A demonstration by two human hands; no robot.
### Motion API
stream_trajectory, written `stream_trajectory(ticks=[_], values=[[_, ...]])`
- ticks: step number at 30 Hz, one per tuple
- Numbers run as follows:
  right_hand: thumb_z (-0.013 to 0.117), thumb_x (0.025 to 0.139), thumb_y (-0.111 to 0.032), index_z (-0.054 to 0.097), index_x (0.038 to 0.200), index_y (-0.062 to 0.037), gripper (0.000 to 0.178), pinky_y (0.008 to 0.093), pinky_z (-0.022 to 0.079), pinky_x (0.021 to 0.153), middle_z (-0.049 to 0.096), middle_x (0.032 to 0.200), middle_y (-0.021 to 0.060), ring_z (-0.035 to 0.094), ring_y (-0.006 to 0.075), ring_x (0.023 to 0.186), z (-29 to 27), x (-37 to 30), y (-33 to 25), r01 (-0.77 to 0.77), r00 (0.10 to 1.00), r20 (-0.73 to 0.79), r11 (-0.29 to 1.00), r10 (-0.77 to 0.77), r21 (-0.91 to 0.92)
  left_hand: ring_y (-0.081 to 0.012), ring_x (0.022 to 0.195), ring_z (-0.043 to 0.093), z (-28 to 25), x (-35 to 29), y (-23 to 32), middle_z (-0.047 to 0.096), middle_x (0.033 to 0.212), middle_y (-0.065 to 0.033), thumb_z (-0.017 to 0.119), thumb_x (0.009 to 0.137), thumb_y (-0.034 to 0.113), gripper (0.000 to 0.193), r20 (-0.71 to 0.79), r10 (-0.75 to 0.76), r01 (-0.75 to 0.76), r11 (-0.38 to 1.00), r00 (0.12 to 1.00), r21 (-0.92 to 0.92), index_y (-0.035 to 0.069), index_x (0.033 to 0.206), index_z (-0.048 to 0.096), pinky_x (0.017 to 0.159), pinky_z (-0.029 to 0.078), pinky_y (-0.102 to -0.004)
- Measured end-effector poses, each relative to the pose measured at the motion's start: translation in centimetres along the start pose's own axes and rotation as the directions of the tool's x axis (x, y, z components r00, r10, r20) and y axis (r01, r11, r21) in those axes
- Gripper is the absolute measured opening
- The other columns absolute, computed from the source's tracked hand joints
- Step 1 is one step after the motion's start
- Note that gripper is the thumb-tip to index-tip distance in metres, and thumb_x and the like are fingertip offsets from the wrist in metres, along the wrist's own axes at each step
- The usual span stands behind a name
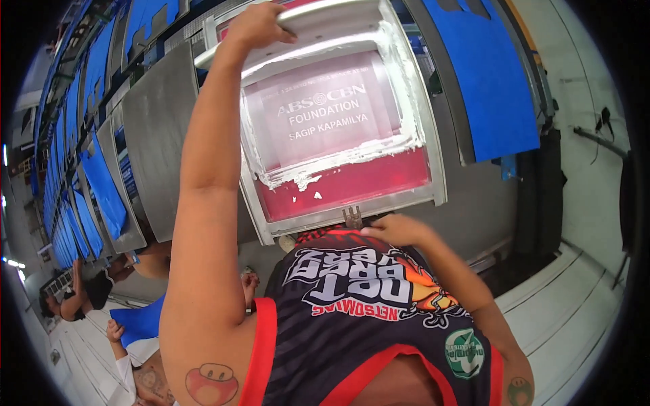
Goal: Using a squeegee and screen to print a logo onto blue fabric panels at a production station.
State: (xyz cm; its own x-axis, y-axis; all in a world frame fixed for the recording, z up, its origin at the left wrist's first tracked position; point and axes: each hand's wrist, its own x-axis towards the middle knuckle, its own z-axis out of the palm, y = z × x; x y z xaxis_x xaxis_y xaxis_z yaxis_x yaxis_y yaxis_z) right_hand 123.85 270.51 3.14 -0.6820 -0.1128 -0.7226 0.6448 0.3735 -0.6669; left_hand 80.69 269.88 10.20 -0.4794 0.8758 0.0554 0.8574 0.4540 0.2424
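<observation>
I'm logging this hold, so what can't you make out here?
Head view, right hand: blurred; contact with the metal clip is unclear.
Head view, screen frame: far end cut off by the top edge.
Head view, left hand: underside of its grip on the pale bar hidden by the hand itself.

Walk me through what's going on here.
A person's left hand grips a pale bar across the far end of a framed red screen. The right hand is at the near edge, beside a metal bracket; its grip is unclear. White paste rings the screen's middle, and blue sheets lie to either side.
</observation>
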Motion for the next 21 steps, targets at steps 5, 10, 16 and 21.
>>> stream_trajectory(ticks=[5, 10, 16, 21], values=[[0.066, 0.085, -0.036, 0.071, 0.083, 0.0013, 0.038, 0.0309, 0.052, 0.064, 0.07, 0.076, 0.0155, 0.068, 0.0204, 0.068, 6.3, 3.0, 2.9, 0.019, 0.987, -0.144, 0.84, 0.07, 0.542, -0.0286, 0.097, 0.065, 4.0, -1.1, -1.2, 0.069, 0.101, -0.0088, 0.077, 0.067, 0.041, 0.049, 0.142, -0.122, 0.103, 0.985, 0.982, 0.135, 0.021, 0.111, 0.068, 0.085, 0.051, -0.0425], [0.064, 0.087, -0.024, 0.07, 0.088, 0.0031, 0.028, 0.0255, 0.051, 0.06, 0.07, 0.072, 0.0089, 0.064, 0.0097, 0.061, 4.3, -1.7, -0.8, 0.093, 0.955, -0.29, 0.866, 0.061, 0.491, -0.0289, 0.096, 0.065, 3.6, -0.6, -0.1, 0.069, 0.101, -0.0095, 0.076, 0.067, 0.04, 0.048, 0.126, -0.145, 0.117, 0.971, 0.981, 0.208, 0.022, 0.111, 0.068, 0.085, 0.05, -0.0405], [0.062, 0.087, -0.021, 0.071, 0.082, 0.0008, 0.024, 0.0268, 0.052, 0.059, 0.07, 0.069, 0.0081, 0.066, 0.0123, 0.06, 5.4, -1.7, -0.9, 0.178, 0.928, -0.372, 0.872, 0.004, 0.455, -0.0287, 0.091, 0.066, 2.8, -0.9, 0.5, 0.07, 0.098, -0.0126, 0.079, 0.067, 0.037, 0.048, 0.189, -0.147, 0.113, 0.977, 0.971, 0.179, 0.016, 0.109, 0.069, 0.086, 0.049, -0.0381], [0.063, 0.086, -0.021, 0.071, 0.081, 0.0002, 0.024, 0.0273, 0.052, 0.06, 0.069, 0.068, 0.0083, 0.067, 0.0133, 0.059, 6.8, 1.0, 1.2, 0.165, 0.927, -0.374, 0.894, 0.003, 0.416, -0.0279, 0.1, 0.063, 4.9, -7.7, 3.8, 0.068, 0.106, -0.0071, 0.072, 0.075, 0.033, 0.04, 0.084, -0.25, 0.225, 0.947, 0.965, 0.229, 0.027, 0.114, 0.066, 0.084, 0.051, -0.042]])
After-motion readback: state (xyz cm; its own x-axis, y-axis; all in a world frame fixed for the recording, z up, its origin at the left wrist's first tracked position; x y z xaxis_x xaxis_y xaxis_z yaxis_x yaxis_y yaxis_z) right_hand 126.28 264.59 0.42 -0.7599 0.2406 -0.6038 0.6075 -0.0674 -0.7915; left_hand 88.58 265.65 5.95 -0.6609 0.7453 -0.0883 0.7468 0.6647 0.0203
